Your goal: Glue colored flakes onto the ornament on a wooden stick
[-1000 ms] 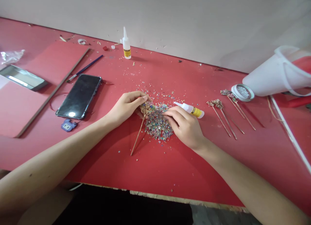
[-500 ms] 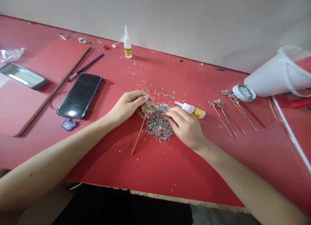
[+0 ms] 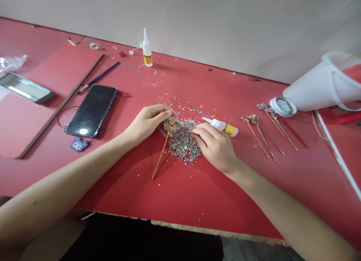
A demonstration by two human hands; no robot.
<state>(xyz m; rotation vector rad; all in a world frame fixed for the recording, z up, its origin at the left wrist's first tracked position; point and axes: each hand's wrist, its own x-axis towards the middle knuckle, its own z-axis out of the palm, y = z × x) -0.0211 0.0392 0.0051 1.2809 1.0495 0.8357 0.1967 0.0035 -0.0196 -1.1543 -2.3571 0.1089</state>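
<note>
My left hand [image 3: 150, 122] is closed on the ornate head of a gold hairpin [image 3: 161, 156], whose long stem slants down toward the table's front edge. Bits of green and blue show on that head. Beside it spreads a pile of small multicoloured shell-like chips [image 3: 184, 146]. My right hand [image 3: 216, 144] has its thumb and forefinger pinched together at the right side of the pile; whatever lies between the fingertips is hidden. Just beyond the right hand a white glue bottle [image 3: 221, 126] with a yellow label lies on its side, nozzle pointing left.
Several more hairpins [image 3: 259, 139] lie at the right, near a white bucket [image 3: 310, 90] on its side and a round container [image 3: 282, 106]. A second glue bottle [image 3: 147, 52] stands at the back. To the left are a phone [image 3: 91, 109], a paintbrush [image 3: 98, 77] and a wooden strip [image 3: 62, 105].
</note>
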